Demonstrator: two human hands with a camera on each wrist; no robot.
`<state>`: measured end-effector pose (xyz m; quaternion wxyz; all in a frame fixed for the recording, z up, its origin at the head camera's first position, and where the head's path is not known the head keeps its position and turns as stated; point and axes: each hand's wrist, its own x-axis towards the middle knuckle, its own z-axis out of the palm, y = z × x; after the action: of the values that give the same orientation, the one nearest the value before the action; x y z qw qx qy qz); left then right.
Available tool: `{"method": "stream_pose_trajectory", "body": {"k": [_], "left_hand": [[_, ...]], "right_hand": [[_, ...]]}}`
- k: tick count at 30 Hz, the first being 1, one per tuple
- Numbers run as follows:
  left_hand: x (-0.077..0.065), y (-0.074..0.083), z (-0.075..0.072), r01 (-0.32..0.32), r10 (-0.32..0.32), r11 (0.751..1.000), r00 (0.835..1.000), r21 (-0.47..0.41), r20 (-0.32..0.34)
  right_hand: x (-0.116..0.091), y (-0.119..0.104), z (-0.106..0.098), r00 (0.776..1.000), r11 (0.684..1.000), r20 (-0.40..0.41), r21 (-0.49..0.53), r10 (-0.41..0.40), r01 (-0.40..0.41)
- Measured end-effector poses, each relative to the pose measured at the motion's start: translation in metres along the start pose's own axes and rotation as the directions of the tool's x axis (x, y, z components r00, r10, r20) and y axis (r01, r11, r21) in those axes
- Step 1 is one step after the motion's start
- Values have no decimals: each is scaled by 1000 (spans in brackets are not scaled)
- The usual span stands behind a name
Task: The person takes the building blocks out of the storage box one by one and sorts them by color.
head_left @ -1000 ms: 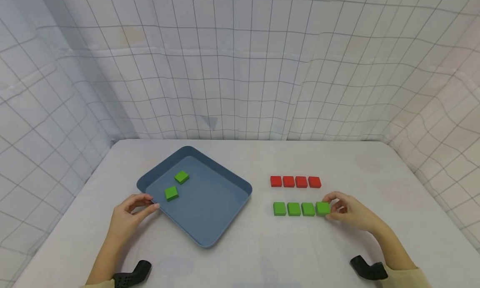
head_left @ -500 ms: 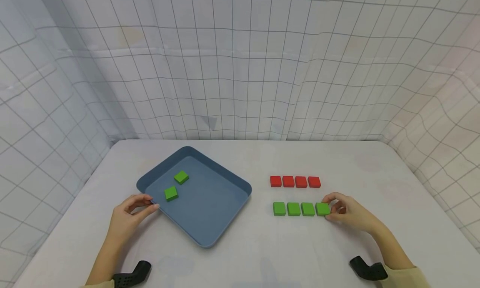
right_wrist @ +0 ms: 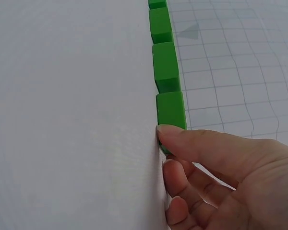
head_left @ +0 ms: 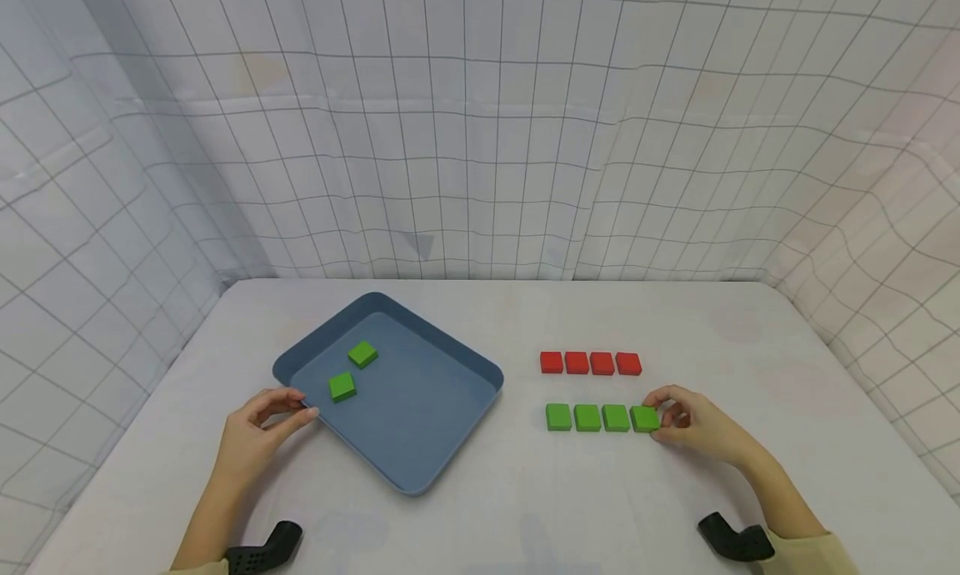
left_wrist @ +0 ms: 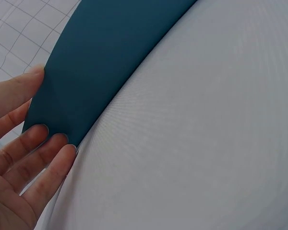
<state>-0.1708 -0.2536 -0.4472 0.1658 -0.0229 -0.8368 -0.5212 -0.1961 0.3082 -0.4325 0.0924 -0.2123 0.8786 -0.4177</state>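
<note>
My left hand (head_left: 251,433) grips the near left rim of a blue rectangular tray (head_left: 442,450), thumb and fingertips at the edge. In the left wrist view the other fingertips rest against the tray's outer wall (left_wrist: 101,57). Two green blocks lie inside the tray, one block (head_left: 342,387) nearer and the other block (head_left: 363,354) behind it. With thumb and fingers, my right hand (head_left: 701,425) pinches the rightmost green block (head_left: 645,418) of a row on the table. To its left stand three more, the closest being this green block (right_wrist: 166,65), all in line.
Behind the green row runs a row of several red blocks (head_left: 577,362). A white cloth covers the table (head_left: 487,525), and white grid-lined sheets (head_left: 480,158) hang at the back and both sides. Black wrist straps (head_left: 266,547) sit on both forearms.
Almost nothing differs. The rightmost green block has shifted very slightly toward me with the right hand on it; the left hand and tray stay put.
</note>
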Motion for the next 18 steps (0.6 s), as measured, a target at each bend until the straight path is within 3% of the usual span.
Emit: {"method": "stream_pose_trajectory", "body": {"k": [13,18], "left_hand": [[0,-1,-1,0,0,1000,1000,2,1],[0,0,-1,0,0,1000,1000,0,8]], "right_hand": [[10,-24,-3,998,998,-49,-41,-49,47],[28,-42,5,988,988,-51,-56,-145,142]]}}
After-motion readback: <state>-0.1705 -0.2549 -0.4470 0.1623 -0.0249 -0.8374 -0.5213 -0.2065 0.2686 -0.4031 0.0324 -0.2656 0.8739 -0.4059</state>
